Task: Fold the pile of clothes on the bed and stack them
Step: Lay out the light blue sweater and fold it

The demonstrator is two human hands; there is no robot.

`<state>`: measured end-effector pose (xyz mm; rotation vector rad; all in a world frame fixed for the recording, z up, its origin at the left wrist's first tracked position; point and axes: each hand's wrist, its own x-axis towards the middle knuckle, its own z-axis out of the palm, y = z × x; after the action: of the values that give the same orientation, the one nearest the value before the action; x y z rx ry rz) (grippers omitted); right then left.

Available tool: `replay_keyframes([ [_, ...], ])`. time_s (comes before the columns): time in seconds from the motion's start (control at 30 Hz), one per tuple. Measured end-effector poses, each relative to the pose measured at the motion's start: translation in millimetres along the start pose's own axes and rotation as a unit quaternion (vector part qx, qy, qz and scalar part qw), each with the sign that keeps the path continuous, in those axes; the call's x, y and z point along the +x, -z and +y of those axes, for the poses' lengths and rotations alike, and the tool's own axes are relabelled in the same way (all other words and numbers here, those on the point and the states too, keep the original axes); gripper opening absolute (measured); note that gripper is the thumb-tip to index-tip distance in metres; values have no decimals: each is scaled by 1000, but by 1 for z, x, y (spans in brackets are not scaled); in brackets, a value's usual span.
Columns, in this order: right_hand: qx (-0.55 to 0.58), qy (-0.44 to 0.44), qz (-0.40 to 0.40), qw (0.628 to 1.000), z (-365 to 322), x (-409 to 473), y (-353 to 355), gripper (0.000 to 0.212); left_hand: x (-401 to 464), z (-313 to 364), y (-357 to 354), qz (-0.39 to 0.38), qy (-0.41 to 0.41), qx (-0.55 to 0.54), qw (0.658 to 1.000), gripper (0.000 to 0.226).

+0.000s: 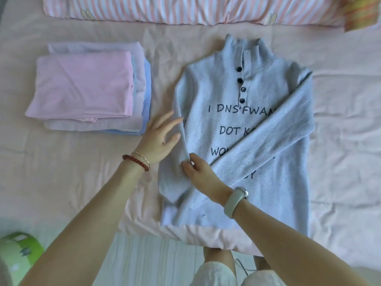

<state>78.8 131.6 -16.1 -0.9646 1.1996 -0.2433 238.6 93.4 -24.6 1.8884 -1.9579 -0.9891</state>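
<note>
A light blue knit sweater (208, 124) with dark buttons and black lettering lies face up on the pink bed sheet (61, 182). One sleeve is folded diagonally across its front. My right hand (198, 170) pinches the other sleeve at the sweater's left side, near the cuff. My left hand (160, 137) hovers with fingers spread, fingertips touching the sweater's left edge. A stack of folded clothes (86, 89), pink on top with lilac and blue beneath, sits to the left.
A pink-and-white striped quilt (185, 9) runs along the far edge of the bed. The bed's near edge drops to a pale wood floor (148, 261). A green object (18, 252) sits at the lower left. My legs stand below the bed edge.
</note>
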Motion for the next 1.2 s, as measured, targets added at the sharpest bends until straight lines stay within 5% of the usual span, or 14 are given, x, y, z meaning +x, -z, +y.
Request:
replay_keyframes([
  [0.1, 70, 3, 24, 997, 1, -23, 40, 41, 42, 33, -8, -127, -39, 106, 985, 46],
  [0.27, 40, -53, 28, 997, 22, -50, 103, 16, 88, 55, -27, -277, -87, 265, 920, 51],
  [0.47, -209, -100, 25, 972, 62, -63, 145, 36, 102, 45, 3, -282, -71, 392, 873, 77],
  [0.67, -70, -52, 85, 993, 59, -73, 145, 32, 124, 72, 32, -202, -87, 501, 837, 54],
  [0.77, -134, -89, 149, 976, 74, -76, 161, 37, 127, 83, 9, -132, -112, 448, 877, 51],
  [0.9, -243, -231, 282, 899, 117, -91, 182, 29, 103, 83, -46, -59, -85, 337, 936, 67],
  [1.03, -349, -317, 268, 840, 138, -92, 181, 22, 82, 54, -87, -94, -17, 294, 951, 69],
  [1.13, -384, -305, 334, 805, 139, -86, 178, 25, 86, 41, -95, -142, 27, 306, 941, 68],
  [1.2, -387, -207, 415, 797, 134, -81, 176, 31, 96, 41, -93, -153, 37, 302, 940, 68],
])
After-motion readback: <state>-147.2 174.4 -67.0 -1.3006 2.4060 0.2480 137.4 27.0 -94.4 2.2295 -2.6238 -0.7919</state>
